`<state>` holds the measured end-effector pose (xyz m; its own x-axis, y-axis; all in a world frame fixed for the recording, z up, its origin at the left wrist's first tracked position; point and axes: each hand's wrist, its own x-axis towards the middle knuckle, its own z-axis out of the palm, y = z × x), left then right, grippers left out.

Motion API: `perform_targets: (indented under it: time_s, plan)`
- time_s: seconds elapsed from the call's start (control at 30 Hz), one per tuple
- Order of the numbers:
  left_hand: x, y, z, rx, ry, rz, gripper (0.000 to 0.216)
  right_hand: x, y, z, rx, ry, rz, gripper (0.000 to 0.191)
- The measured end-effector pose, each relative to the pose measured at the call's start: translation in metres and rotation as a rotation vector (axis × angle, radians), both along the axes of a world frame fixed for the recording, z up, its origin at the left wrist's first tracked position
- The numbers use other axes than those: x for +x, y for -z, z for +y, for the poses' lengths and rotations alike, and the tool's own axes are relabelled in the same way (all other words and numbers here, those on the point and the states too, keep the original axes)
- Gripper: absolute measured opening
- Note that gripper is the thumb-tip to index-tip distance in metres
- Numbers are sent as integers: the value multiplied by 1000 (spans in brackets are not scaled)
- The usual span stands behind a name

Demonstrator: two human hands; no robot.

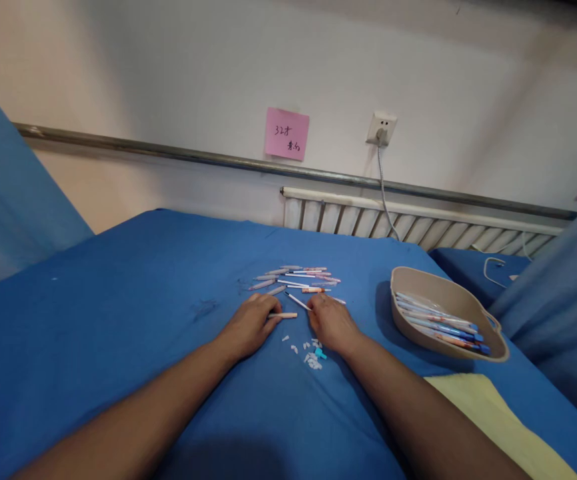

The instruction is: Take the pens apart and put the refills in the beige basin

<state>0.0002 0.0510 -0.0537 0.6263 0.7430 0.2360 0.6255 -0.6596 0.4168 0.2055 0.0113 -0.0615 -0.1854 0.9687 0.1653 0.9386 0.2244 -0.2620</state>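
My left hand (252,321) is closed around a beige pen barrel (288,315), which points right from the fingers. A slim white pen refill (297,301) with a dark tip slants up and left from my right hand (332,321), its lower end pinched between the fingers. Beyond both hands lie several loose pen barrels (262,285) and white refills (298,275), spread in rough rows. An orange-and-white barrel (313,290) rests just past my right hand. Nearer me, between the forearms, sit small white plastic pieces (313,362) and a turquoise piece (320,353).
A beige basket (493,347) at the right holds several pens (443,327). Near my right forearm lies a yellow cloth (488,413). Blue cloth (118,333) covers the table. Behind are a radiator (338,217), a metal rail (193,157) and a plugged-in socket (381,129).
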Motion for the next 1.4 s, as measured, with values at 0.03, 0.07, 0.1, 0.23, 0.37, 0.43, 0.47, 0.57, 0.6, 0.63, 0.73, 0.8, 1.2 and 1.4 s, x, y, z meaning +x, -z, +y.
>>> perform_targets:
  time_s: [0.03,0.07,0.1,0.23,0.37,0.43,0.47,0.57,0.6,0.63,0.73,0.8,1.2,1.4]
  plan:
    - [0,1,0,-8,0,-12,11,1,1,1,11,10,31,17]
    - [-1,1,0,-16,-1,-24,12,2,3,1,19,22,60,16]
    - [-2,2,1,-27,-6,-38,12,2,4,2,24,30,84,15]
    - [-3,6,3,-69,-38,-108,15,4,8,5,28,50,163,13]
    - [-3,6,3,-88,-44,-131,18,7,13,8,47,57,253,10]
    - [-3,4,3,-116,-58,-139,19,9,18,10,56,63,329,10]
    - [-2,4,3,-139,-70,-155,20,10,20,12,54,71,388,11]
    - [-2,2,5,-217,-138,-250,24,14,27,19,33,99,674,18]
    - [-2,1,6,-235,-164,-286,25,16,29,21,26,105,790,21]
    - [-2,1,7,-247,-187,-319,27,17,30,23,19,112,900,25]
    - [-2,2,11,-276,-212,-381,31,22,31,27,7,141,1124,32]
    - [-3,4,13,-297,-215,-406,32,24,31,29,18,175,1160,32]
    - [-1,-1,10,-304,-304,-451,29,28,36,32,118,266,984,31]
    - [-2,2,13,-319,-307,-470,26,24,31,64,169,386,981,36]
